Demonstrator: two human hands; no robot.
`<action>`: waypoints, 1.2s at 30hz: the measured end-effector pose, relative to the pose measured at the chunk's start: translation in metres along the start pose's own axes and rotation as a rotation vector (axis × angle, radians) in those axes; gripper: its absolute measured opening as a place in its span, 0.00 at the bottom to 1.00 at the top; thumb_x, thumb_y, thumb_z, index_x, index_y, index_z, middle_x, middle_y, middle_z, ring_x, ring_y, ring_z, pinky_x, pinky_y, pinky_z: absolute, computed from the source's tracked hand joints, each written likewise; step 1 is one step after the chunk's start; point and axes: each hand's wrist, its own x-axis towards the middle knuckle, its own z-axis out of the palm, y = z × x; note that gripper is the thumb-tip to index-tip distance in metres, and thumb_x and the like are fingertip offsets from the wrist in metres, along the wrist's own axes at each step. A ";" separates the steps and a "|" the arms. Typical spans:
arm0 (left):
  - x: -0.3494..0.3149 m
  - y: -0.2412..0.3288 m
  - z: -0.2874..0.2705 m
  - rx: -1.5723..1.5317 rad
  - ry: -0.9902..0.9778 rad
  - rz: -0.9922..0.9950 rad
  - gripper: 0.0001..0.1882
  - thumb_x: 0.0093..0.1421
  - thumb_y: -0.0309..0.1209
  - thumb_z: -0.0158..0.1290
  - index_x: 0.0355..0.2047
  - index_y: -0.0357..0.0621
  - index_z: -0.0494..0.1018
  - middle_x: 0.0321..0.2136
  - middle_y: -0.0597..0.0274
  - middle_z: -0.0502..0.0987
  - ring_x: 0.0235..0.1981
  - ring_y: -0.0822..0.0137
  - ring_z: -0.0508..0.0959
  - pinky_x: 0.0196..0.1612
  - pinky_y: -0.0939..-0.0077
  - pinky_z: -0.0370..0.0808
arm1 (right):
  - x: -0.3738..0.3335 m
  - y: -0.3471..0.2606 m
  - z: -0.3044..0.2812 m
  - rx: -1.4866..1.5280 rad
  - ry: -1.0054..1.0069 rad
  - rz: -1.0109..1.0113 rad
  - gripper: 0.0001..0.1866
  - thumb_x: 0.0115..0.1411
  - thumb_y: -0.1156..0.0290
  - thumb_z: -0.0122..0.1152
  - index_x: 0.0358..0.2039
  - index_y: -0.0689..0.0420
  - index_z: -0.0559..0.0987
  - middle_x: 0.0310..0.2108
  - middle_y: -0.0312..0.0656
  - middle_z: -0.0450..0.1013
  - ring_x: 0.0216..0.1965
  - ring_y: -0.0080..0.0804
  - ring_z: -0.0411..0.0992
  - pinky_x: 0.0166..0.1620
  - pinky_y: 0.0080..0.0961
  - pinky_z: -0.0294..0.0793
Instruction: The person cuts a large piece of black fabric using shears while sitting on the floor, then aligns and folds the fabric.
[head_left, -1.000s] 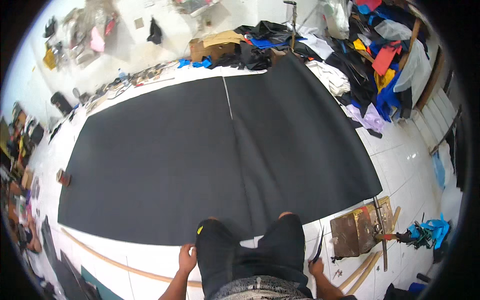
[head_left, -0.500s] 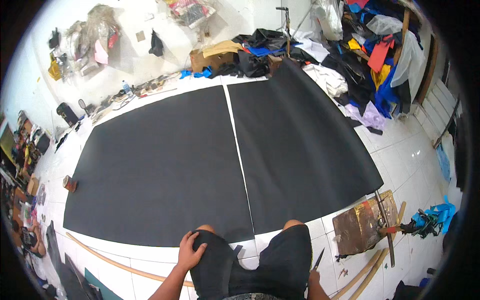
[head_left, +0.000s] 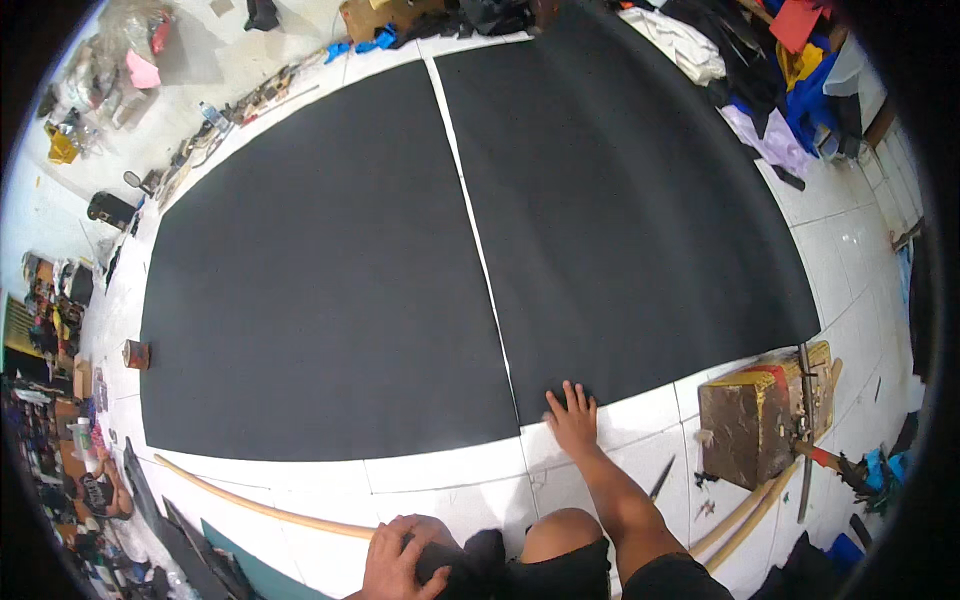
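Two large black sheets lie side by side on the floor, the left sheet (head_left: 310, 270) and the right sheet (head_left: 640, 230), with a narrow pale gap between them. My right hand (head_left: 573, 418) rests fingers spread on the near edge of the right sheet, close to its corner by the gap. My left hand (head_left: 400, 560) lies over my left knee with loosely spread fingers and holds nothing. On the tiles beside my right forearm is a dark knife (head_left: 662, 478), its lower part hidden behind the arm.
A worn brown block (head_left: 750, 430) stands at the right with a metal bar (head_left: 806, 430) and a hammer-like handle (head_left: 818, 455) against it. Wooden poles (head_left: 740, 525) lie below. A small tin (head_left: 136, 354) touches the left sheet's edge. Fabric scraps (head_left: 770, 140) pile up far right.
My right hand has left the knife, which now lies on the floor, and reached forward onto the right sheet. My left hand stays on the knee. The view has tilted downward.
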 end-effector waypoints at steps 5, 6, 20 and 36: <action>-0.031 0.042 -0.033 -0.126 -0.235 -0.184 0.32 0.53 0.40 0.60 0.57 0.43 0.66 0.54 0.39 0.65 0.56 0.34 0.64 0.57 0.40 0.63 | 0.031 -0.019 -0.075 0.378 -0.339 0.314 0.29 0.63 0.53 0.59 0.60 0.53 0.71 0.64 0.50 0.63 0.63 0.48 0.63 0.63 0.53 0.61; -0.047 0.052 -0.032 -0.112 -0.251 -0.222 0.32 0.53 0.40 0.60 0.57 0.43 0.67 0.54 0.39 0.64 0.56 0.34 0.63 0.58 0.40 0.62 | 0.029 -0.025 -0.088 0.493 -0.302 0.386 0.31 0.63 0.52 0.60 0.61 0.55 0.69 0.64 0.51 0.63 0.62 0.49 0.64 0.62 0.52 0.63; -0.044 0.112 -0.050 -0.153 -0.528 -0.410 0.27 0.53 0.40 0.60 0.53 0.47 0.72 0.58 0.40 0.63 0.59 0.35 0.61 0.60 0.35 0.58 | 0.028 -0.027 -0.008 0.014 -0.084 0.353 0.33 0.63 0.43 0.55 0.65 0.43 0.67 0.69 0.49 0.55 0.67 0.55 0.55 0.61 0.56 0.62; 0.074 0.121 -0.060 0.002 -0.889 -0.418 0.23 0.56 0.45 0.56 0.47 0.45 0.76 0.53 0.45 0.72 0.57 0.47 0.69 0.59 0.47 0.65 | 0.057 0.069 -0.282 1.010 0.183 0.702 0.37 0.70 0.43 0.42 0.59 0.68 0.70 0.59 0.59 0.68 0.61 0.53 0.65 0.63 0.37 0.61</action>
